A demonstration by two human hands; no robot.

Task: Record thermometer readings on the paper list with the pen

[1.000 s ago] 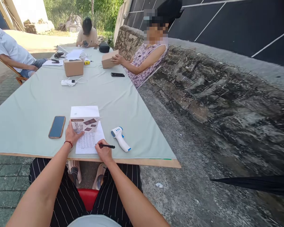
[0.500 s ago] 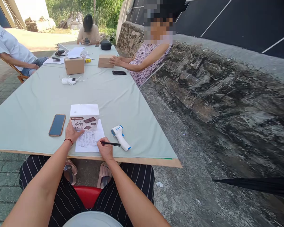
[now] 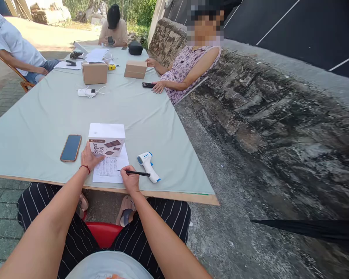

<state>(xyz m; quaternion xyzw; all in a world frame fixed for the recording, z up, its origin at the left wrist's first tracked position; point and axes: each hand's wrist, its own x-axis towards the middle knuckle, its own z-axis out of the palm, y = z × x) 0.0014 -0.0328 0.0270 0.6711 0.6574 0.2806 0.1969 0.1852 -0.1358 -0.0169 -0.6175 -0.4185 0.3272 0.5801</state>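
A white carton (image 3: 107,148) printed "Super Meal" stands on the far part of a written sheet of paper (image 3: 110,170). My left hand (image 3: 90,158) grips its lower left corner, thumb along the front and the other fingers partly hidden at the side. In my right hand (image 3: 130,180) is a black pen (image 3: 141,173), pinched with its tip over the right side of the writing. Just right of that hand lies a white and blue infrared thermometer (image 3: 148,166). A smartphone (image 3: 71,148) rests left of the carton.
Farther up the cloth-covered table (image 3: 61,116) are a white device with a cable (image 3: 86,92), two brown boxes (image 3: 94,73) (image 3: 135,69), papers and a black case (image 3: 135,48). Three people sit around it; one person's hand (image 3: 159,86) touches a black phone (image 3: 148,85).
The person at the right has moved a hand from the brown box to the black phone. My view has shifted slightly; my hands keep hold of the carton and pen.
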